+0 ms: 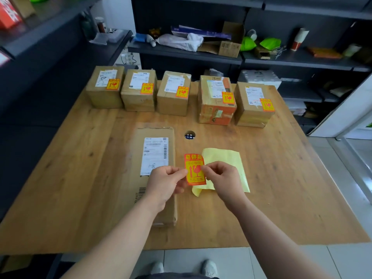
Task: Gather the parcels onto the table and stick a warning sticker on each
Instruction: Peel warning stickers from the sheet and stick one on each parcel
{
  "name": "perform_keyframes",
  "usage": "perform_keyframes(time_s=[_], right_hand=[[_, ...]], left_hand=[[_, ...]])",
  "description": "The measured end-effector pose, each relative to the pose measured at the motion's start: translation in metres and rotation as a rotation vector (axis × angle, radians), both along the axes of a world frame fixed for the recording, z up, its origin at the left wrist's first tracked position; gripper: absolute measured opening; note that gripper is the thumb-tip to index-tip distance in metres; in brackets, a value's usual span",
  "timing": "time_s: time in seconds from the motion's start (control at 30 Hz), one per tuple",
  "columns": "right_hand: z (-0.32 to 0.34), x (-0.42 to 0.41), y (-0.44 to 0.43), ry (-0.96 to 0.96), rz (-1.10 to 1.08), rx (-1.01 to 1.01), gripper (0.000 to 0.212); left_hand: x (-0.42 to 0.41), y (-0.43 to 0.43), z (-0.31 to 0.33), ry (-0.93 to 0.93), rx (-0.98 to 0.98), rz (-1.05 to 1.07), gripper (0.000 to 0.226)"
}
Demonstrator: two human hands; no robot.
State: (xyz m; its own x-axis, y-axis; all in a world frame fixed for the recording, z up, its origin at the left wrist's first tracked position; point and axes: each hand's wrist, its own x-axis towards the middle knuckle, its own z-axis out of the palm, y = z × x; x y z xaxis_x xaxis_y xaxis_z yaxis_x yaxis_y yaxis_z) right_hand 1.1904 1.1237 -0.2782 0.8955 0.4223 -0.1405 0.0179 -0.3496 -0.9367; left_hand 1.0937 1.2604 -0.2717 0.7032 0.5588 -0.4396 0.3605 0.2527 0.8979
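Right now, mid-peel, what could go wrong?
1. The warning sticker is pinched between left hand and right hand; it may curl onto itself or the fingers.
2. The yellow backing sheet lies loose and could catch it.
3. On the flat parcel, it could cover the shipping label.

Head view: from above the table's (pixel 281 178) near edge, looking forward and down.
Nearness: close over the hands (pixel 193 178).
Far end: shelves (pixel 291 61).

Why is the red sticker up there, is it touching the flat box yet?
Apart. The head view shows both hands pinching the sticker beside the flat box.
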Motion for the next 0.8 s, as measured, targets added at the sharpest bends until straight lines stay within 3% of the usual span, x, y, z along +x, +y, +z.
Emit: perform_keyframes(time_s=[0.1,0.37,0.8], right_hand=[[-0.005,-0.019,0.024,0.062,-0.012,-0.034,0.022],[-0.018,-0.046,0.064,0.085,-0.030,-0.211,0.027],[-0.021,-0.032,0.078,0.037,0.012,-0.367,0.031]], left_hand=[[-0.020,0.025,-0.005,0.043,0.101,-0.013,0.013],[-0.036,0.063,-0.014,0.255,0.613,-0.150,0.024],[-0.025,0.068,-0.012,0.402,0.679,-0.222,0.041]])
